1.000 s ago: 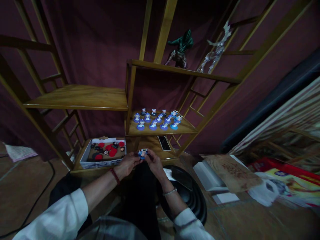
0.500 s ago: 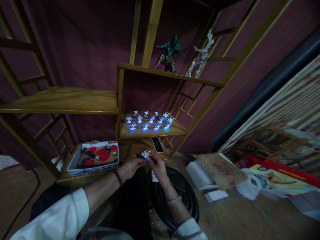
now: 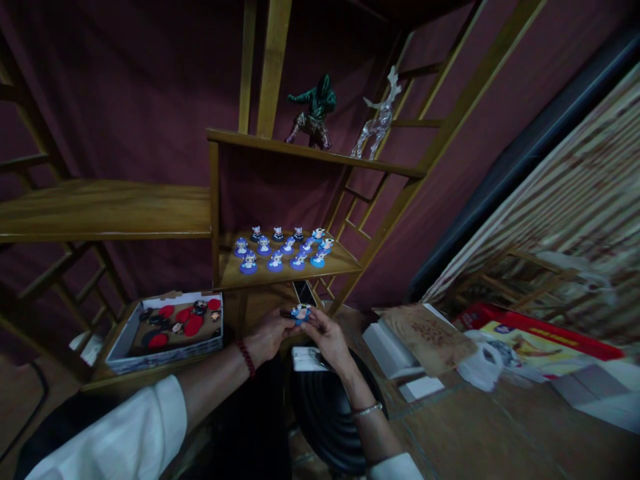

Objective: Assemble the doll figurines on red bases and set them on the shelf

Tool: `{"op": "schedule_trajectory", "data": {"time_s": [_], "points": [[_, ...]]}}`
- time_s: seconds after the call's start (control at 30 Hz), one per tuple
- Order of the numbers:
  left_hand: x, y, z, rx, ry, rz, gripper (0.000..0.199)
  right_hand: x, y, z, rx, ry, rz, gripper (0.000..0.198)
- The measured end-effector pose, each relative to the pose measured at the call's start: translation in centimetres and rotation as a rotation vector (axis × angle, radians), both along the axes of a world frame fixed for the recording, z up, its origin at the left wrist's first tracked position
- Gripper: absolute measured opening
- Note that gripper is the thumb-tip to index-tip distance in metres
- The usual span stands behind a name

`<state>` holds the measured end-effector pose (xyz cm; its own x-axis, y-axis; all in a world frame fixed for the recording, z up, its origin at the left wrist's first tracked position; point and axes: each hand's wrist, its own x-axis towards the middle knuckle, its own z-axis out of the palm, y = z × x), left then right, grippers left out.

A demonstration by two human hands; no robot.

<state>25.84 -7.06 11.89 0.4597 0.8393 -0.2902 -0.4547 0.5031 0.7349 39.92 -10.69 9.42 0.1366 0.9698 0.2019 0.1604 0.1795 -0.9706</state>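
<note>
Right now, at the lower left of the frame, an open box (image 3: 170,355) with white walls holds a jumble of red and black pieces, and a wooden shelf (image 3: 105,210) runs above it. Next comes your left hand (image 3: 273,333), a dark red beaded bracelet (image 3: 246,358) at its wrist, reaching in from the lower left. Its fingers pinch the left side of a small blue figurine (image 3: 301,313), which sits just below the frame's centre. Above, at mid-frame, more figurines (image 3: 275,261) stand in rows: purple and blue ones, with three on black bases at the back. A dark phone (image 3: 303,291) lies just behind the piece you hold. Your right hand (image 3: 330,340) has its fingers pressed to the figurine's right side, so both hands grip it together. Under that hand is a round black stool (image 3: 325,413) with a white item (image 3: 306,359) on top. A clear deer (image 3: 377,127) stands upper right of centre, and a red-and-yellow package (image 3: 530,343) lies at the right.
</note>
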Motion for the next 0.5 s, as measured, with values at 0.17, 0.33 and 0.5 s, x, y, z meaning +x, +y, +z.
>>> {"op": "schedule_trajectory", "data": {"time_s": [0.17,0.33,0.5], "points": [[1.7,0.3,0.5,-0.041,0.010,0.027,0.024,1.8,0.0,0.8,-0.007,-0.039,-0.016,0.042],[3.3,0.5,1.8,-0.102,0.023,0.051,0.027,3.2,0.1,2.1,-0.001,-0.103,-0.013,0.042],[4.4,0.9,2.3,-0.082,0.004,0.034,0.026,4.2,0.7,2.5,0.012,-0.110,-0.038,0.043]]}}
